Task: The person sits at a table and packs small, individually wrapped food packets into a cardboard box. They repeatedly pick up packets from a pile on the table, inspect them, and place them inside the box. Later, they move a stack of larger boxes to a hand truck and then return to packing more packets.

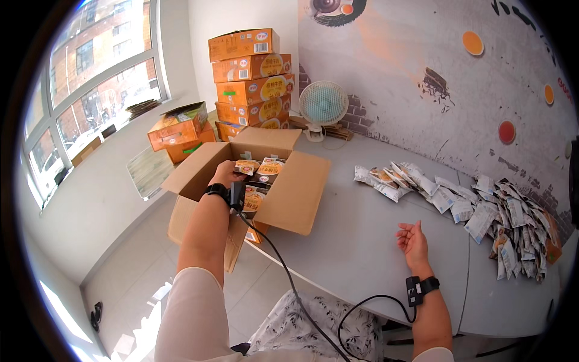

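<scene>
My left hand [225, 173] reaches into an open cardboard box [296, 192] at the table's left end, its fingers on the edge of a small orange-and-white food packet [247, 167]. Beside that packet, more packages with round orange labels [270, 168] lie inside the box; my wrist and its strapped device partly cover the contents. Palm up and fingers loosely curled, my right hand [412, 242] is above the grey table [348, 244], holding nothing. Beyond it, a long row of silvery-white sachets [441, 199] runs into a dense pile [520, 231] at the right.
Orange printed cartons [255, 90] stand in a tall stack behind the box, with more cartons [178, 131] to their left. A small fan [323, 106] stands near the wall. Black cables [289, 276] run from both wrist devices. The box flaps spread outward, one over the table.
</scene>
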Action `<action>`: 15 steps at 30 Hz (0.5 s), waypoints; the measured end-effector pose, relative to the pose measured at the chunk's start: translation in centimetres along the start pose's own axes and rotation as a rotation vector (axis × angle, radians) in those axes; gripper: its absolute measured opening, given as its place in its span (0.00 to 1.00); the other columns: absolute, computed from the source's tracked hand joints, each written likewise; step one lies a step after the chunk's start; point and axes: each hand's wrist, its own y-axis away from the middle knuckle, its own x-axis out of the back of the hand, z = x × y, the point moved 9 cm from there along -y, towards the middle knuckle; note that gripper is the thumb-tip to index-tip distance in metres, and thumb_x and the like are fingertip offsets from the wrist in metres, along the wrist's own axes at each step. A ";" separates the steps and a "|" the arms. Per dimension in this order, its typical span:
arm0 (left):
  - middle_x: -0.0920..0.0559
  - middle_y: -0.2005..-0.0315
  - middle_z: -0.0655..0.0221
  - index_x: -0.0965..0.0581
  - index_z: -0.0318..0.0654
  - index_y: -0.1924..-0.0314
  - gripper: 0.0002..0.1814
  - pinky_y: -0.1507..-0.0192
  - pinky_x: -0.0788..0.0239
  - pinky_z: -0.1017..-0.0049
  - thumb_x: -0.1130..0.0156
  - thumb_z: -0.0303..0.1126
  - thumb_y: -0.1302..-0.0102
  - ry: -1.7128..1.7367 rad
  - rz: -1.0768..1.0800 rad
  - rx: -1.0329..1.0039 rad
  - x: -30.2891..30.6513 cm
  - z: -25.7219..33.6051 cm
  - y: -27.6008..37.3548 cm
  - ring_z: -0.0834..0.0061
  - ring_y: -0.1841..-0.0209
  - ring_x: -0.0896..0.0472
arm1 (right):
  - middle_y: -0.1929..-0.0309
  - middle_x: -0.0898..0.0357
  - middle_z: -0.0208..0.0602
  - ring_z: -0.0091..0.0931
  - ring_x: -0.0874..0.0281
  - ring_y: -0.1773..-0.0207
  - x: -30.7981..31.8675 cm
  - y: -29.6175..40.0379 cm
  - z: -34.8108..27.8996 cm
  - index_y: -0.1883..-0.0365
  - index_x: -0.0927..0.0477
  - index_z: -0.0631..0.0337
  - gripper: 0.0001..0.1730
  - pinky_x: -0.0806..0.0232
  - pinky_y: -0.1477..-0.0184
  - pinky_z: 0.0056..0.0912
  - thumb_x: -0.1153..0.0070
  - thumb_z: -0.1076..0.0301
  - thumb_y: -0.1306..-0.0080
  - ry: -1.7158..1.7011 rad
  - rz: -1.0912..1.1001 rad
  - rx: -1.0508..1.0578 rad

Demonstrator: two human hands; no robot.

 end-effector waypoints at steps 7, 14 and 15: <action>0.33 0.43 0.57 0.35 0.35 0.43 0.21 0.60 0.23 0.60 0.50 0.35 0.32 -0.325 -0.049 -0.135 -1.0 1.8 3.2 0.58 0.51 0.26 | 0.70 0.22 0.32 0.17 0.29 0.75 -0.6 0.0 0.1 0.57 0.24 0.64 0.34 0.35 0.70 0.17 0.70 0.39 0.29 0.025 -0.019 -0.009; 0.43 0.36 0.59 0.38 0.34 0.40 0.24 0.59 0.23 0.55 0.49 0.35 0.32 -0.220 -0.061 -0.041 -1.1 1.5 3.9 0.54 0.46 0.31 | 0.70 0.22 0.32 0.17 0.29 0.74 -0.7 -0.1 0.2 0.57 0.24 0.64 0.35 0.36 0.70 0.17 0.70 0.39 0.29 0.057 -0.033 0.005; 0.44 0.35 0.59 0.38 0.34 0.39 0.24 0.59 0.23 0.55 0.50 0.35 0.32 -0.194 -0.078 -0.041 -1.3 1.7 3.9 0.53 0.45 0.32 | 0.70 0.22 0.32 0.17 0.29 0.74 -0.7 -0.1 0.2 0.57 0.24 0.64 0.35 0.36 0.70 0.17 0.70 0.39 0.29 0.058 -0.039 0.008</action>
